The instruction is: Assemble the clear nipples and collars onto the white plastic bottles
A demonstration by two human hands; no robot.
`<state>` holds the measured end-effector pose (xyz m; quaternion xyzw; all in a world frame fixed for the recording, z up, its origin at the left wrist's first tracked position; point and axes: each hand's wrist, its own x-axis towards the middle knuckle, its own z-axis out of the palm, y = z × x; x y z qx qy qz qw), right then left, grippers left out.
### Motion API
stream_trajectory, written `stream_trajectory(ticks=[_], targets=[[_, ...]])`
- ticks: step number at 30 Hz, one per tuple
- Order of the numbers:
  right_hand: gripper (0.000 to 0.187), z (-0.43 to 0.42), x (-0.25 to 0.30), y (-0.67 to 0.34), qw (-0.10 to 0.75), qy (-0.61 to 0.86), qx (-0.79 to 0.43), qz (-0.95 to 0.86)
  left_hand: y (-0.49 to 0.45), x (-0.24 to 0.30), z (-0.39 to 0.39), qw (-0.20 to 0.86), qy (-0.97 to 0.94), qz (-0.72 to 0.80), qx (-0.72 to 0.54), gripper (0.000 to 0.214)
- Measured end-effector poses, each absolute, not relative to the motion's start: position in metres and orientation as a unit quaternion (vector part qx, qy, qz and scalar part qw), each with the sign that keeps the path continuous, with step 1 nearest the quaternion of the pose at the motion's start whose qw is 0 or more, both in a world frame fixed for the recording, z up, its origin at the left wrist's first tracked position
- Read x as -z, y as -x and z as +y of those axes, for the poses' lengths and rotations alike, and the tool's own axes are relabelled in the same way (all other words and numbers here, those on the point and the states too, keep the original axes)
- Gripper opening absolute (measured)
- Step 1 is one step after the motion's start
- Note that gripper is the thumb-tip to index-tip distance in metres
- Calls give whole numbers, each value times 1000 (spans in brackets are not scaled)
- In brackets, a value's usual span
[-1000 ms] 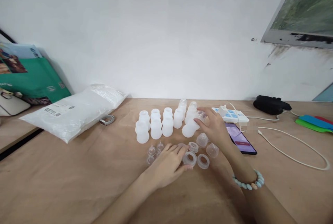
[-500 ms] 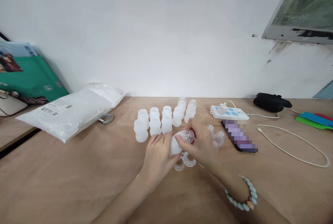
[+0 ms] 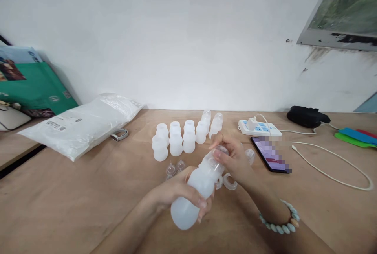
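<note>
The left hand (image 3: pixel 176 191) is gripping the bottle (image 3: pixel 196 191) tilted above the bench (image 3: pixel 88 207), steadying it while the right hand (image 3: pixel 232 159) fingers are pinching its cap (image 3: pixel 216 155).

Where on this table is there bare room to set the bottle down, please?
Bare wood lies left of the left hand, below the plastic bag, and near the front right, below the white cable. It is crowded around the standing bottles, loose rings and phone.
</note>
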<state>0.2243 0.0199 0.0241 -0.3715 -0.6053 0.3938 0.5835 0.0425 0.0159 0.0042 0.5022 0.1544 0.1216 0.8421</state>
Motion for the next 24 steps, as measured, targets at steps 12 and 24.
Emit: stream_trajectory(ticks=[12, 24], targets=[[27, 57, -34, -304, 629, 511, -190, -555, -39, 4, 19, 830, -479, 134, -254, 39], [20, 35, -28, -295, 344, 542, -92, -761, -37, 2, 28, 765, -439, 231, -411, 34]])
